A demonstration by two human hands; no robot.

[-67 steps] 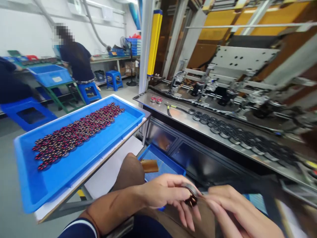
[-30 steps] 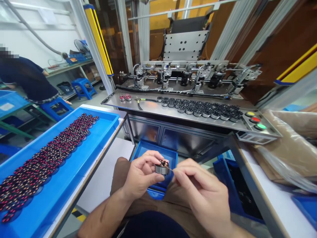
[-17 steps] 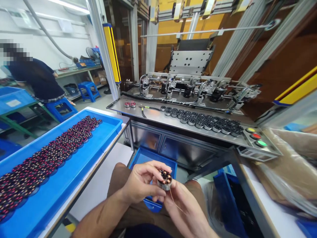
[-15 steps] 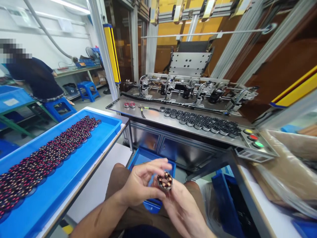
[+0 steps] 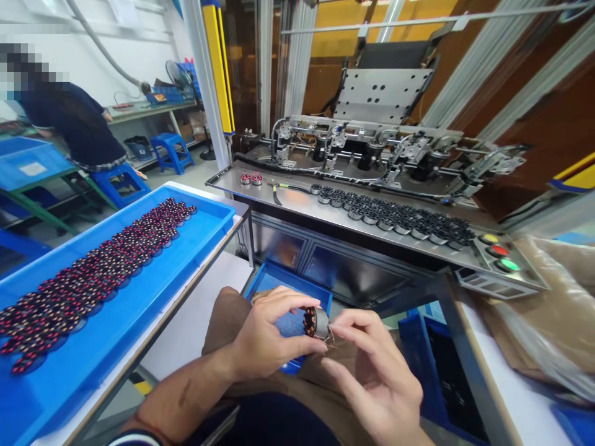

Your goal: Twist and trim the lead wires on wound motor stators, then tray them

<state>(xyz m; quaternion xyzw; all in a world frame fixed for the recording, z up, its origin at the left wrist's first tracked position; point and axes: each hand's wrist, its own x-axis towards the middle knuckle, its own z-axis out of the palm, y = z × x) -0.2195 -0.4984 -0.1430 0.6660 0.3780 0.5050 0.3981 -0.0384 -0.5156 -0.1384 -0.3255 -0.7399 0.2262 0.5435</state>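
Note:
My left hand (image 5: 263, 334) pinches a copper-wound motor stator (image 5: 320, 323) between thumb and fingers above my lap. The stator is turned on its side, its dark coil side facing left and its grey metal ring facing right. Thin loose wire ends stick out from its right side. Just to the right, my right hand (image 5: 383, 365) has its thumb spread away from the fingers. Its fingertips reach the wire ends; whether they touch them I cannot tell.
A blue tray (image 5: 204, 232) at left carries rows of wound stators. Dark stator cores (image 5: 385, 214), two red-wound stators (image 5: 251, 179) and pliers (image 5: 277, 193) lie on the machine's metal ledge. Push buttons (image 5: 499, 251) are at right, beside a plastic-lined carton (image 5: 562, 297). A co-worker (image 5: 69, 118) sits far left.
The stator has turned from facing up to lying sideways in my left hand. My right hand has let go of it and moved right, near the wire ends. The view has shifted.

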